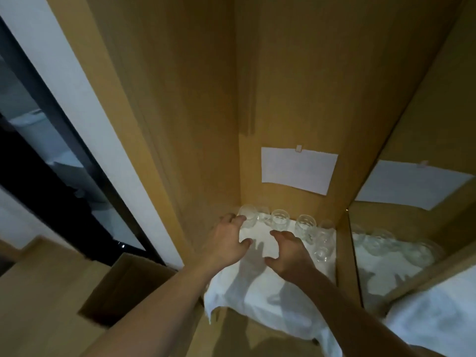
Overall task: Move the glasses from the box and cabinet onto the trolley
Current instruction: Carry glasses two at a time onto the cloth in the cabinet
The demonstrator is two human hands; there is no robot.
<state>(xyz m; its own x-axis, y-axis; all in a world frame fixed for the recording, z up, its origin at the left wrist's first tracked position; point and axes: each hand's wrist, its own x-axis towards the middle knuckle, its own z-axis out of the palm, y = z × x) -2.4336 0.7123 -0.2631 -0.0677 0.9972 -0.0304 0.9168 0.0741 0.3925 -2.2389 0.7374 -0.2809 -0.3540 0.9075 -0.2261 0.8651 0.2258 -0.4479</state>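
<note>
Both your hands are inside the wooden cabinet point(296, 86), reaching over the white cloth point(270, 292) that covers its shelf and hangs over the front edge. Your left hand point(226, 240) is spread with relaxed fingers, the fingertips at the leftmost glass point(247, 215) in the back corner; whether they touch it or only come near is too blurred to tell, and the hand has not closed round anything. Your right hand point(288, 248) hovers just above the cloth with loosely curved fingers, holding nothing, close to the glasses point(305, 224) but apart from them. The clear glasses stand in a row along the back wall of the shelf, with a few more running forward along the right side. A white sheet of paper point(298, 170) is clipped to the back panel above them. The mirrored panel point(412, 228) on the right repeats the paper, the glasses and the cloth. Below and left of your left forearm an open cardboard box point(123, 287) sits on the floor; its inside is dark, and its contents cannot be made out. A dark window point(51, 150) with a white frame runs along the left.
</note>
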